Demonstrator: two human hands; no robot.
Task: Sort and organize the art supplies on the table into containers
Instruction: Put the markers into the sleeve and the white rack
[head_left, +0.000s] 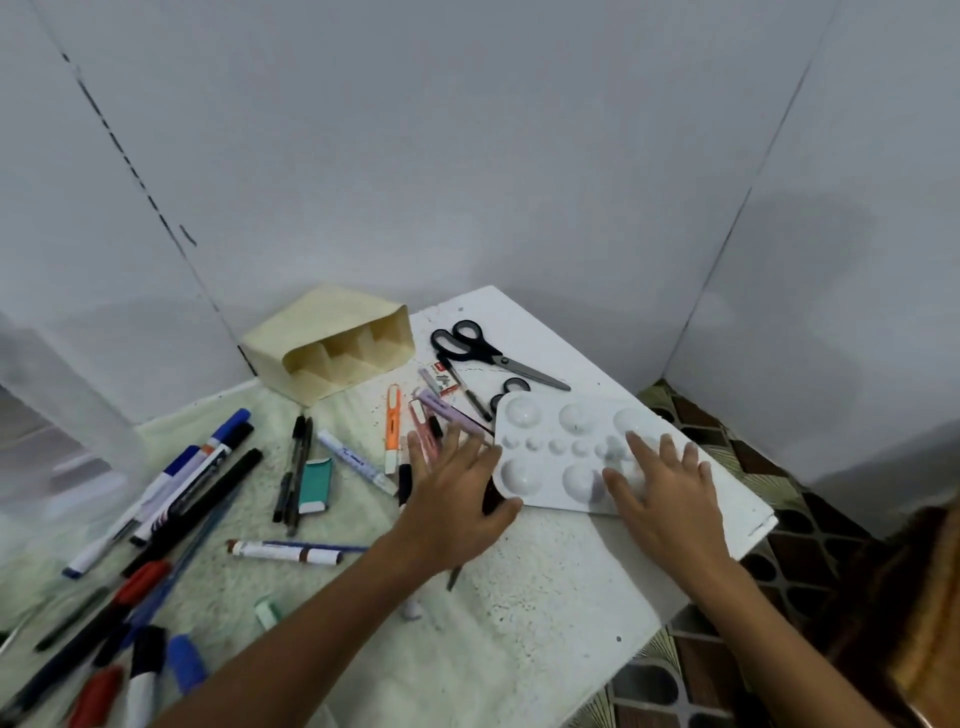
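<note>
Head view: both hands out over the table (519, 597), nothing gripped. Left hand (457, 499) spread flat, fingers apart, above the pens beside the paint palette (566, 452). Right hand (660, 493) flat on the palette's near right part, fingers splayed. Probably about to clear the palette aside; next, a grip on its edges. Long axis left to right, slightly askew. Cream organiser (332, 343) tipped over, opening toward the scissors (493, 353).

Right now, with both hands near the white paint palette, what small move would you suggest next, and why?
Probably lift the palette clear with both hands. The right hand lies flat on it, the left hand is at its edge, and it partly covers small scissors; the beige organizer lies tipped over, empty.
</note>
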